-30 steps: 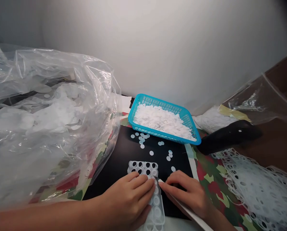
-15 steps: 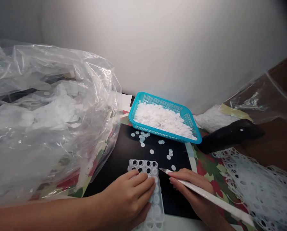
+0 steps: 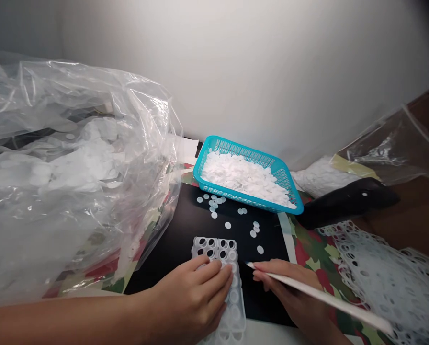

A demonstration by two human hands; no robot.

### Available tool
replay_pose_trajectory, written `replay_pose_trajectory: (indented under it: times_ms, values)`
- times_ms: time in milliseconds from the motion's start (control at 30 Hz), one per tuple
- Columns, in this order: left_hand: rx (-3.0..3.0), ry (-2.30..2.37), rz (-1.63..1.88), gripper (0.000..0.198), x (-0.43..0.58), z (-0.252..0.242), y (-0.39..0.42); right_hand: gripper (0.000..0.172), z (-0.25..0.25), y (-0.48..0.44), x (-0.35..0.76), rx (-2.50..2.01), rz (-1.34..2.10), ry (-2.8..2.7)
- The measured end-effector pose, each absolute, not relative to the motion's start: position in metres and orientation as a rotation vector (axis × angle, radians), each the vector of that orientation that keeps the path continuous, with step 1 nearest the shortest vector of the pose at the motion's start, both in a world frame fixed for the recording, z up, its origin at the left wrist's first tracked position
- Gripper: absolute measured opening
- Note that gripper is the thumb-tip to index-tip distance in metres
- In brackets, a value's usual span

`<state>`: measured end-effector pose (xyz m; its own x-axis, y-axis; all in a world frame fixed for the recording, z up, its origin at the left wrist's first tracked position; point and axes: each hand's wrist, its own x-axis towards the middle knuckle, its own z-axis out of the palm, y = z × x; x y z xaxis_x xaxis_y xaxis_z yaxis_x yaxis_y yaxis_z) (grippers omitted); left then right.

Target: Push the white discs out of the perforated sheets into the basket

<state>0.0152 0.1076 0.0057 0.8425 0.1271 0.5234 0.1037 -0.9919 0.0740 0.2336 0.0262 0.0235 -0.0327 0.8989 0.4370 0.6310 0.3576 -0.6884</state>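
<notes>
Pressing our left hand (image 3: 193, 297) flat and unclenched on the sheet (image 3: 218, 249) on the mat (image 3: 186, 225), probably to pin it, we grip a stick (image 3: 318, 297) in our right hand (image 3: 293, 292), tip just beside the sheet, discs (image 3: 227, 224) lying loose before the basket (image 3: 243, 196).

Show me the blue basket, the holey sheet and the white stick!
blue basket (image 3: 243, 198): head view, on its front wall.
holey sheet (image 3: 214, 248): head view, on its far end, past the fingers.
white stick (image 3: 318, 297): head view, on the middle of its length.
</notes>
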Motion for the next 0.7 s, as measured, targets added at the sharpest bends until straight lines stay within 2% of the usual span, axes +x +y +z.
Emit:
replay_pose_trajectory:
  times_ms: [133, 300, 500, 700]
  values:
    - [2.986, 0.186, 0.861, 0.03, 0.0146, 0.0024, 0.1065, 0.017, 0.0234, 0.0284, 0.2357, -1.267, 0.296, -1.929]
    - [2.995, 0.174, 0.843, 0.028, 0.0151, 0.003, 0.1067, 0.017, 0.0204, 0.0332, 0.2334, -1.07, 0.115, -2.126]
    - [3.001, 0.172, 0.83, 0.029, 0.0158, 0.0042, 0.1071, 0.025, 0.0186, 0.0325, 0.2356, -1.072, 0.008, -2.184]
    - [3.022, 0.163, 0.77, 0.028, 0.0154, 0.0056, 0.1066, 0.021, 0.0162, 0.0288, 0.2371, -1.012, -0.119, -2.373]
